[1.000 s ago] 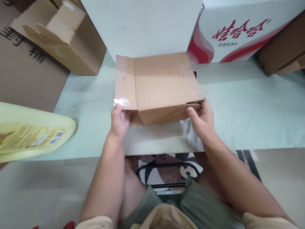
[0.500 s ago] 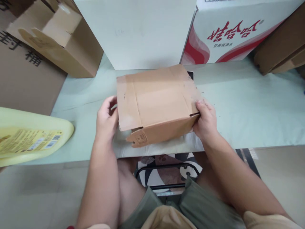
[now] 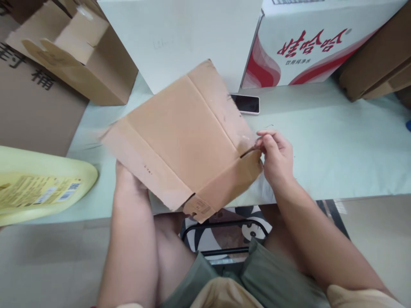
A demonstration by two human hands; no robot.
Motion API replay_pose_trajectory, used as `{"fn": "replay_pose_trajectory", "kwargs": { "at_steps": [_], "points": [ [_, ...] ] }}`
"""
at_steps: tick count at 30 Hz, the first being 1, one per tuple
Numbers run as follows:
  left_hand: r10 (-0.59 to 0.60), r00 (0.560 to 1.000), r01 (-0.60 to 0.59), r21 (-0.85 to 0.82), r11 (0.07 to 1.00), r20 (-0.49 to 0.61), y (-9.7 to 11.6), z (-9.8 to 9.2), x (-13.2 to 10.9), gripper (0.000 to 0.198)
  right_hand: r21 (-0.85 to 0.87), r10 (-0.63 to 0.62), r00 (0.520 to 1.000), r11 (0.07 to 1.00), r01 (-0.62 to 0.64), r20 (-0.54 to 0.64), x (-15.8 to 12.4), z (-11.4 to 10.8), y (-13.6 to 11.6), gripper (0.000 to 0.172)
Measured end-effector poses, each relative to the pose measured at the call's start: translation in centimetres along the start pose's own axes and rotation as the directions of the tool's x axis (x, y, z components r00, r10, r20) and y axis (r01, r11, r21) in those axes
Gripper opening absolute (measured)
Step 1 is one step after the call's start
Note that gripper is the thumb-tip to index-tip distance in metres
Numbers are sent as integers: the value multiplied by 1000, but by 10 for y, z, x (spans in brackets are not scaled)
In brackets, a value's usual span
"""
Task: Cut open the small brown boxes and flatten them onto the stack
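A small brown cardboard box (image 3: 183,141) with open flaps is lifted and turned at an angle above the near edge of the pale green table (image 3: 337,145). My left hand (image 3: 126,182) is under its left side; the fingers are hidden by the cardboard. My right hand (image 3: 276,156) pinches the box's right corner by a flap slit. A white sheet (image 3: 253,194) lies on the table under the box.
A phone (image 3: 245,104) lies face up behind the box. A white carton (image 3: 180,38) and a red-and-white carton (image 3: 314,42) stand at the back. Brown boxes (image 3: 77,51) sit at left and far right. A yellow jug (image 3: 38,184) lies at left.
The box has been lifted off the table and turned clockwise, uncovering the phone. My left hand has gone beneath it; my right hand stays on the right corner.
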State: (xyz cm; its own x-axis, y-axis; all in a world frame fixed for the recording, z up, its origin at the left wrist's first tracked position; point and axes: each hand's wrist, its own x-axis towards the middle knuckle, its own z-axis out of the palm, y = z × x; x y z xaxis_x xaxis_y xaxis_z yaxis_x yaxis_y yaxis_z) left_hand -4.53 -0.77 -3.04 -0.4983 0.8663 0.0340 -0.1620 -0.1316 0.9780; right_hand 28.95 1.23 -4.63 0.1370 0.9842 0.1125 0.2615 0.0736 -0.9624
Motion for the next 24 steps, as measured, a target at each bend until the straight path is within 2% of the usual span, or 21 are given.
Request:
{"fn": "replay_pose_trajectory", "kwargs": {
  "at_steps": [2, 4, 5, 7, 10, 12, 16, 18, 20, 21, 22, 24],
  "points": [
    [19, 999, -17, -75, 997, 29, 11, 8, -3, 41, -107, -64, 995, 993, 56, -79, 4, -2, 5, 55],
    [89, 994, -80, -134, 988, 59, 19, 13, -5, 40, -126, -77, 994, 990, 67, -78, 7, -4, 7, 64],
    [114, 991, -102, -163, 981, 65, 20, 13, -5, 41, -82, -43, 999, 996, 41, -26, 8, -4, 7, 69],
    [112, 992, -97, -218, 971, 56, 20, 12, -5, 43, 112, 58, 991, 991, -72, 124, 8, -2, 4, 75],
    [36, 999, -32, -332, 943, 5, 15, 10, -2, 41, 440, 150, 950, 859, -263, 275, 1, 2, -7, 77],
    [-24, 999, 6, -417, 909, -38, 13, 13, -1, 39, 518, 177, 927, 788, -334, 330, -7, 4, -13, 75],
    [-94, 995, 68, -497, 865, -27, 15, 27, -4, 34, 350, 253, 815, 808, -474, 521, -26, 3, -22, 59],
    [-43, 999, 31, -537, 843, -10, 19, 35, -7, 34, 323, 263, 786, 804, -499, 559, -31, 1, -28, 60],
    [-6, 1000, 1, -587, 809, -6, 26, 40, -9, 38, 373, 245, 835, 808, -457, 493, -33, -1, -36, 63],
    [-52, 999, 39, -603, 797, -4, 29, 42, -9, 42, 405, 234, 875, 816, -414, 423, -33, -4, -40, 63],
    [-139, 990, 108, -614, 782, -3, 33, 42, -8, 46, 436, 224, 918, 826, -357, 327, -31, -8, -44, 63],
    [-357, 934, 271, -624, 733, -12, 42, 42, -7, 50, 491, 210, 977, 847, -202, 40, -24, -23, -50, 62]
  ]
}}
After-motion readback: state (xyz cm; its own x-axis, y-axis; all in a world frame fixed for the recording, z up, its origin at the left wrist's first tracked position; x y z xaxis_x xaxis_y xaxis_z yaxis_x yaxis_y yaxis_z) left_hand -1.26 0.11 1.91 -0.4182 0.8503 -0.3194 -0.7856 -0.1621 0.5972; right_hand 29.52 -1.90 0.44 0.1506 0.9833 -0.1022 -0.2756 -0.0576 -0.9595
